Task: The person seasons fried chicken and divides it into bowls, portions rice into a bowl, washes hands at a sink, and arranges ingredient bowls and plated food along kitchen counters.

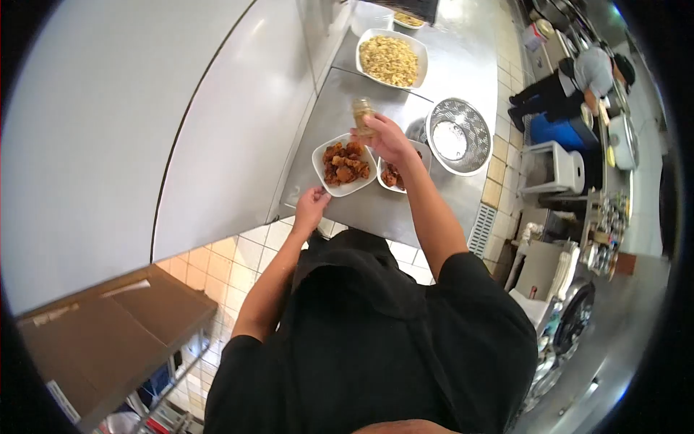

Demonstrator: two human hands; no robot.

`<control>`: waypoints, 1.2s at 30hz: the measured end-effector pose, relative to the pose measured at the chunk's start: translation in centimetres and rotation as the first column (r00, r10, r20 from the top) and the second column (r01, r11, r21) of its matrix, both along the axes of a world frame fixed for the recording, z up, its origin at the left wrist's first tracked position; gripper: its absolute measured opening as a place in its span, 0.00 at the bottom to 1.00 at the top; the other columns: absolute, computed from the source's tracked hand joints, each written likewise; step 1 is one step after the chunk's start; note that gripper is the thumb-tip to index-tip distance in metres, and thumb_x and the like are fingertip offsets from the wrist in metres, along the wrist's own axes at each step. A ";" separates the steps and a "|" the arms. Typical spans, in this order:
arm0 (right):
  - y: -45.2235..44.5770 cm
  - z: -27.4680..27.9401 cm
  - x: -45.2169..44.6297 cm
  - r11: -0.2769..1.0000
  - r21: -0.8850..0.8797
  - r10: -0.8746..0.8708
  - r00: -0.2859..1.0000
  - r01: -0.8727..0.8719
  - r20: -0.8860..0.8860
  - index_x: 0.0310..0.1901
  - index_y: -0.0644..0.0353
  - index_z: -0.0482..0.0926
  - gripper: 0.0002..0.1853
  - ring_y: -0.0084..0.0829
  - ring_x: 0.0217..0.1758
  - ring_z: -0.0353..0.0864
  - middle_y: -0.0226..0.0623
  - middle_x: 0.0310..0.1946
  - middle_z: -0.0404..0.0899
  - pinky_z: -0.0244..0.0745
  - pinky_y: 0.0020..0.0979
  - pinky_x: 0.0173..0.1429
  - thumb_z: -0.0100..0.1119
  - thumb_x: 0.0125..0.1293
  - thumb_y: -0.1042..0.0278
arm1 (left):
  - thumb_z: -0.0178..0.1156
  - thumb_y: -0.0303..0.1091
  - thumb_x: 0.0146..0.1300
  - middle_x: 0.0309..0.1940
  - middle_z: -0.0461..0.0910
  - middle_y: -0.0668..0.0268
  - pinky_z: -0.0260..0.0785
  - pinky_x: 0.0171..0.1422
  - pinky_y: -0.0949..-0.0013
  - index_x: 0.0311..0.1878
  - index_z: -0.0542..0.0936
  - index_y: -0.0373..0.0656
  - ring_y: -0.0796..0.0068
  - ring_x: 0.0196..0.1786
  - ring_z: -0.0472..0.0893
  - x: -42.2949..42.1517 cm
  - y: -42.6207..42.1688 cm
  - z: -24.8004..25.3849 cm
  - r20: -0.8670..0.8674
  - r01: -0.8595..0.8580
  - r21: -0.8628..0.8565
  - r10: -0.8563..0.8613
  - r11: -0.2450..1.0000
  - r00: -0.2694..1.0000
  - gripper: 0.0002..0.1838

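Observation:
My right hand [388, 139] is closed around a small clear shaker jar [362, 114] with pale brown contents, held above the table. Just below the jar stands a white square bowl [319, 160] of browned fried chicken pieces [345, 165]. The fingers of my left hand [311, 207] pinch the near left corner of that bowl. A second white bowl [426, 153] with similar pieces sits to its right, partly hidden by my right forearm.
A perforated metal colander [458, 136] stands on the steel table [329, 116] at the right. Farther back is a white bowl of fried rice-like food [389, 61]. Another person [578, 79] bends over a counter at far right. A cardboard box [116, 325] lies lower left.

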State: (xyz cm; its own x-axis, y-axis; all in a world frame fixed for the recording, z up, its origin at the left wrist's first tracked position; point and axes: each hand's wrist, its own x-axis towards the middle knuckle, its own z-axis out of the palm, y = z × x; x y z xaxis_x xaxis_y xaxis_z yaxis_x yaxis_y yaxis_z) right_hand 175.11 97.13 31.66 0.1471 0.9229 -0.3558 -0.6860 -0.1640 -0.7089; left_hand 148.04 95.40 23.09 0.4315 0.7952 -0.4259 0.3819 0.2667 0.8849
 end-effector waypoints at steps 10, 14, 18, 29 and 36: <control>8.7 -7.8 1.1 0.997 0.044 -0.057 0.219 0.062 0.974 0.58 0.61 0.66 0.32 0.48 0.51 0.78 0.46 0.46 0.79 0.72 0.41 0.53 0.64 0.47 0.70 | 0.56 0.34 0.65 0.30 0.77 0.68 0.68 0.32 0.76 0.46 0.73 0.38 0.80 0.27 0.76 2.6 -0.7 1.4 0.058 -0.066 -0.267 0.084 0.962 0.995 0.11; 7.5 -7.0 1.9 0.981 0.184 -0.191 0.106 0.067 0.976 0.61 0.57 0.66 0.33 0.45 0.52 0.78 0.45 0.49 0.79 0.72 0.39 0.55 0.62 0.49 0.71 | 0.56 0.32 0.65 0.32 0.77 0.67 0.68 0.33 0.75 0.48 0.73 0.37 0.80 0.28 0.76 3.0 -0.3 1.4 0.096 -0.113 -0.291 0.147 0.950 0.984 0.12; -4.4 1.9 6.1 0.865 0.271 -0.402 0.260 0.422 0.878 0.42 0.63 0.80 0.12 0.30 0.39 0.80 0.43 0.37 0.81 0.74 0.31 0.44 0.59 0.56 0.73 | 0.58 0.31 0.62 0.35 0.76 0.63 0.68 0.36 0.71 0.47 0.73 0.37 0.75 0.33 0.76 2.6 -1.1 3.1 -0.089 -0.117 0.140 0.131 0.983 0.987 0.13; -18.8 -6.8 12.3 0.533 -0.326 -0.678 0.624 0.781 0.388 0.46 0.71 0.72 0.19 0.33 0.25 0.80 0.45 0.35 0.79 0.76 0.30 0.20 0.60 0.55 0.70 | 0.63 0.34 0.49 0.32 0.75 0.67 0.58 0.47 0.60 0.33 0.80 0.48 0.67 0.41 0.73 13.4 -2.2 5.1 -0.515 0.600 0.792 -0.403 0.116 0.757 0.07; -25.1 -5.5 11.3 0.431 -0.217 -0.764 0.482 0.876 0.429 0.50 0.71 0.70 0.19 0.33 0.26 0.81 0.46 0.36 0.79 0.79 0.28 0.23 0.48 0.54 0.78 | 0.63 0.35 0.50 0.28 0.76 0.72 0.58 0.43 0.62 0.23 0.79 0.49 0.71 0.36 0.74 20.4 -1.1 4.1 -0.531 0.575 0.818 -0.380 0.001 0.757 0.04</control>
